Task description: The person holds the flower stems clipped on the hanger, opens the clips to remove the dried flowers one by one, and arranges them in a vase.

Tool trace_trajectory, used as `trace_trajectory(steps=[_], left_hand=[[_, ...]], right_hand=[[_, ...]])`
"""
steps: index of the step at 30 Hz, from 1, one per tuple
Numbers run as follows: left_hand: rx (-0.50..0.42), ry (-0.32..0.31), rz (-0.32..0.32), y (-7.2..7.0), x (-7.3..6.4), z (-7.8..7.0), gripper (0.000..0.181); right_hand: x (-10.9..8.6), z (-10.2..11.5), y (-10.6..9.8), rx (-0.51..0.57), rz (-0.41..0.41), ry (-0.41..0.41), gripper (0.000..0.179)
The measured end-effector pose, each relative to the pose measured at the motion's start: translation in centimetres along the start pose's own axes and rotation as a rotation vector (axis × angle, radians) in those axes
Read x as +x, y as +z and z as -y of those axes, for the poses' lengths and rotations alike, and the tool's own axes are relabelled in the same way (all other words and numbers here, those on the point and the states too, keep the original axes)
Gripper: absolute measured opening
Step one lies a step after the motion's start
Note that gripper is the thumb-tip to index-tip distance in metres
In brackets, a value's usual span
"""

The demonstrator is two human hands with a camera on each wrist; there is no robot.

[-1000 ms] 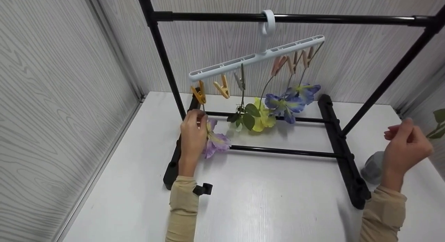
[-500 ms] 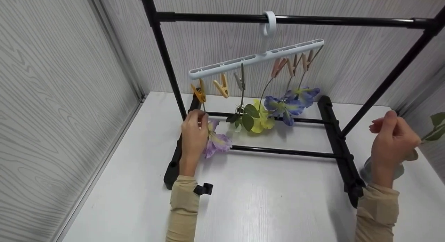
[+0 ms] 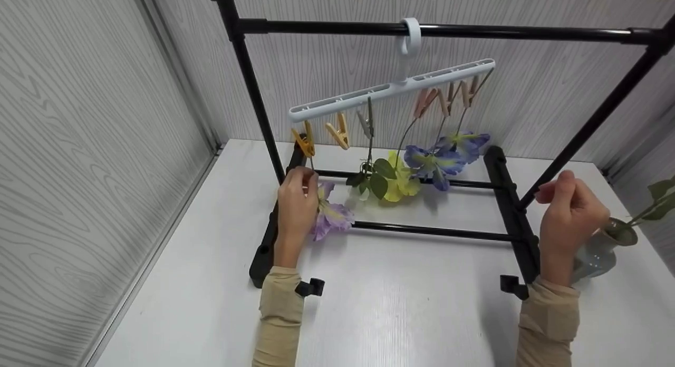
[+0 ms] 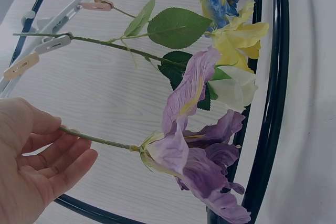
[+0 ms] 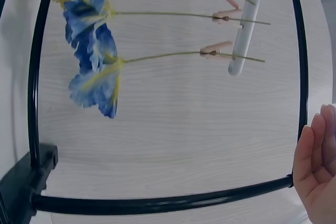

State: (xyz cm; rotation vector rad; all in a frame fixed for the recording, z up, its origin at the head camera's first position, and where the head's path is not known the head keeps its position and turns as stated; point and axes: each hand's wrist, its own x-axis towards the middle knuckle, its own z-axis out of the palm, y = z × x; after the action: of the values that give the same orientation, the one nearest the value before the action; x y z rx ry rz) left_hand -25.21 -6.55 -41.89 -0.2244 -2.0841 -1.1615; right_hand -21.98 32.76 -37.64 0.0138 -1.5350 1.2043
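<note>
My left hand (image 3: pixel 298 211) pinches the green stem (image 4: pixel 100 140) of a purple iris (image 4: pixel 191 156) between thumb and forefinger. That stem leads up to an orange clothespin (image 3: pixel 304 140) at the left end of a white clip hanger (image 3: pixel 337 101). Further right on the hanger, other clothespins hold a white rose (image 4: pixel 233 87), a yellow flower (image 4: pixel 239 40) and two blue irises (image 5: pixel 97 90). A pale yellow clothespin (image 3: pixel 338 132) beside the orange one hangs without a flower. Holding nothing, my right hand (image 3: pixel 570 222) is raised by the rack's right side, fingers loosely curled.
The hanger hooks over the top bar of a black rack (image 3: pixel 506 32) standing on a white table (image 3: pixel 390 314). Two low crossbars join its feet. Behind my right hand stands a grey-green vase (image 3: pixel 598 256) with a leafy stem (image 3: pixel 662 201). Panelled walls (image 3: pixel 105 145) close in the sides and back.
My right hand has moved left, away from the vase and towards the rack, uncovering the vase. The left hand stays on the purple iris's stem.
</note>
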Motion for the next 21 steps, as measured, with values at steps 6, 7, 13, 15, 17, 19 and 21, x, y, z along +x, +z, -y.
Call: trace_trajectory(steps=[6, 7, 13, 15, 17, 19, 21], left_hand=[[-0.001, -0.018, -0.006, 0.0, -0.1, -0.1, 0.009], [-0.002, -0.017, -0.008, 0.0, 0.0, -0.1, 0.009], [-0.007, -0.006, -0.034, 0.0, 0.2, -0.2, 0.007], [-0.013, -0.014, -0.048, 0.0, 0.1, -0.1, 0.007], [-0.021, -0.027, -0.078, 0.2, 0.0, 0.0, 0.006], [-0.029, -0.048, -0.129, 0.3, -0.1, -0.1, 0.005], [-0.039, -0.059, -0.201, 0.5, -0.2, -0.2, 0.006]], right_hand=[[-0.8, 0.8, 1.1, 0.019, 0.039, -0.024, 0.046], [-0.9, 1.1, 1.2, 0.023, 0.044, -0.027, 0.046], [-1.8, 2.4, 2.2, 0.082, 0.068, -0.021, 0.045], [-2.1, 2.6, 2.6, 0.095, 0.074, -0.019, 0.044], [-2.4, 2.8, 2.9, 0.102, 0.085, -0.025, 0.043], [-2.6, 2.9, 3.2, 0.103, 0.104, -0.037, 0.042], [-2.6, 3.1, 3.4, 0.099, 0.124, -0.051, 0.042]])
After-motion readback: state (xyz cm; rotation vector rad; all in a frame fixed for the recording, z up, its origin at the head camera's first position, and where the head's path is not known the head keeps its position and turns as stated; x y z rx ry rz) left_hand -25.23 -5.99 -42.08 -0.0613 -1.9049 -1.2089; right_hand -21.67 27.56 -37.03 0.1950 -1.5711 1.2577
